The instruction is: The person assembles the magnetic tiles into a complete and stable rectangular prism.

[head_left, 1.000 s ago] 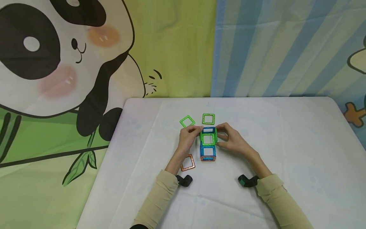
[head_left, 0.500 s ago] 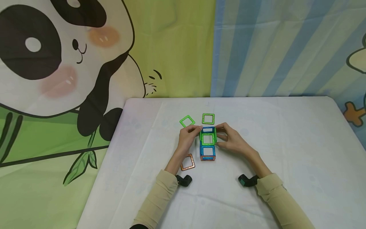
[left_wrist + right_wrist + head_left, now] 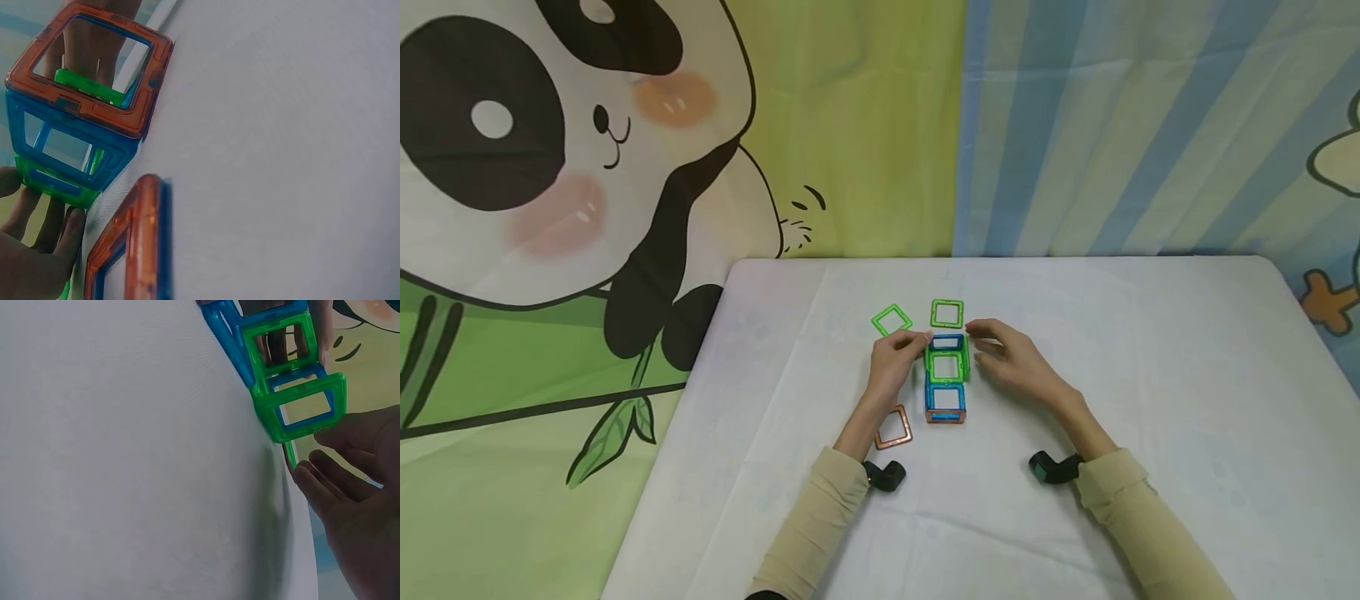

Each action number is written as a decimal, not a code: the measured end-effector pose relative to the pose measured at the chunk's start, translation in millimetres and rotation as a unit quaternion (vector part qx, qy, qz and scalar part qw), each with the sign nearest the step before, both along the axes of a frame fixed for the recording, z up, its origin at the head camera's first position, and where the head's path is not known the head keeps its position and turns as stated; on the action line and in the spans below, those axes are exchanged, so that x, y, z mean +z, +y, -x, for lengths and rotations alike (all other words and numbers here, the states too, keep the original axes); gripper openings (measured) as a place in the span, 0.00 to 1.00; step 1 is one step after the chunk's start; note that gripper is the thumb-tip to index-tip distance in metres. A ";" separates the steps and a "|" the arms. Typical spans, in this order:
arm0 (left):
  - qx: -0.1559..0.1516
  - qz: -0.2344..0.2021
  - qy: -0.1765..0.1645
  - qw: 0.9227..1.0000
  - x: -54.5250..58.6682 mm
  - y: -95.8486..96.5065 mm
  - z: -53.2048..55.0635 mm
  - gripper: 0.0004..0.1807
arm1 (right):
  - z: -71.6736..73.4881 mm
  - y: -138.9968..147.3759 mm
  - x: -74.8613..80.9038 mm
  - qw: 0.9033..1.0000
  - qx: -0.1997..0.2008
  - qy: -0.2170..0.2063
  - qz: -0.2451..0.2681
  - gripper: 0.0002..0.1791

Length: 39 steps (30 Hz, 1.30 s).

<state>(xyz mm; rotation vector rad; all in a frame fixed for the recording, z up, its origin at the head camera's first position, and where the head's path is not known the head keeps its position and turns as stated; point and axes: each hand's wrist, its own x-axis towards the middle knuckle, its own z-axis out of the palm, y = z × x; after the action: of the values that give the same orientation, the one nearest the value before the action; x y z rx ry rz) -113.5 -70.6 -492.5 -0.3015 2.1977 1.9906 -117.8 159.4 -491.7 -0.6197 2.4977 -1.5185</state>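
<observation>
A box-like structure of magnetic building tiles [image 3: 946, 381] stands on the white table, with blue and green square frames and an orange frame at its near end [image 3: 109, 119]. My left hand [image 3: 889, 362] holds its far left corner, the fingertips on the green and blue edges. To the right, my right hand [image 3: 1018, 362] is spread beside the green side tile [image 3: 339, 394]. In the head view its fingers stand slightly off that tile; in the right wrist view a fingertip overlaps the tile's edge, and contact is hard to tell.
One loose orange tile [image 3: 907, 423] lies by the left forearm. Beyond the structure are two loose green tiles, one turned like a diamond [image 3: 882, 312] and one square-on [image 3: 947, 326]. A panda-print cloth [image 3: 715, 192] hangs behind the table.
My right hand has let go of the green side tile and drawn slightly right, its fingers loosening. The left hand keeps its hold, and the structure stays put.
</observation>
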 end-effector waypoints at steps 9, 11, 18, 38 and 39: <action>0.003 0.006 -0.004 1.000 0.9 1.5 0.3 0.15 | 24.5 -6.4 1.9 0.995 -0.050 0.079 -0.030 0.19; 0.003 0.005 -0.008 1.000 0.8 1.7 0.2 0.15 | 28.9 -7.4 1.7 0.994 -0.050 0.089 -0.039 0.19; 0.000 0.009 -0.008 1.000 0.5 3.9 -0.8 0.14 | 42.0 -11.9 -0.1 0.991 -0.039 0.110 -0.069 0.19; -0.001 0.012 -0.002 1.000 0.1 0.8 1.9 0.15 | 78.9 -27.5 -3.9 0.984 0.048 0.063 -0.162 0.32; -0.001 0.013 -0.003 1.000 0.1 0.5 2.2 0.15 | 79.3 -28.2 -3.8 0.983 0.049 0.062 -0.164 0.32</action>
<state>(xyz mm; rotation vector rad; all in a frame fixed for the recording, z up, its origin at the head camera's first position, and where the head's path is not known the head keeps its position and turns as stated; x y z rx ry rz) -115.7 -70.1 -492.4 -0.3082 2.2207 1.9598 -197.1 131.3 -495.5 -0.7866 2.6796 -1.0296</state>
